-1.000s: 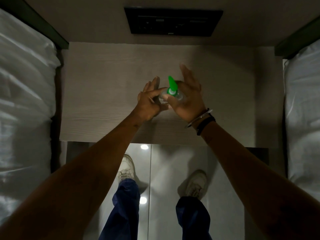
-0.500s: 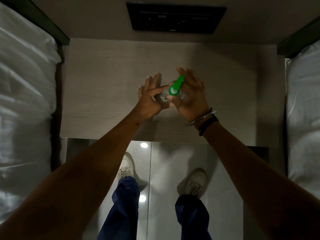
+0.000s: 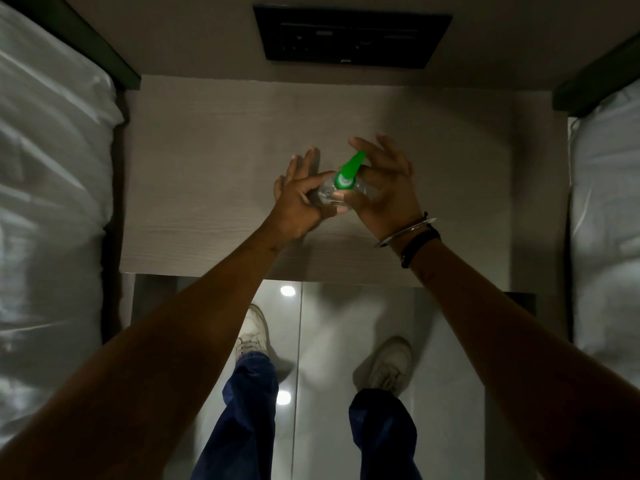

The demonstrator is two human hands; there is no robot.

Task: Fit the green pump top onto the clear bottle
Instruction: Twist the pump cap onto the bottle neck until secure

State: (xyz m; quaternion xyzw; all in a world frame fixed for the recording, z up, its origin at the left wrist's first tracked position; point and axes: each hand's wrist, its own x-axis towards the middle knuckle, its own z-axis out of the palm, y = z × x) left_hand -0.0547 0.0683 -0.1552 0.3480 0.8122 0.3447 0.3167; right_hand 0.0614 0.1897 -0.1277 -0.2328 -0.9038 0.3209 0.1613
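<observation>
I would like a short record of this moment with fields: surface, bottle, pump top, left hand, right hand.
surface: pale wooden table
bottle: clear bottle, held between both hands above the table
pump top: green pump top on the bottle's neck, nozzle pointing away
left hand: left hand grips the bottle's side
right hand: right hand around the pump top, fingers spread

The green pump top [image 3: 349, 172] sits on the neck of the clear bottle [image 3: 329, 195], its nozzle slanting up and away toward the right fingers [image 3: 372, 150]. The see-through bottle lies between both thumbs, its lower part hidden behind the left fingers [image 3: 298, 171].
</observation>
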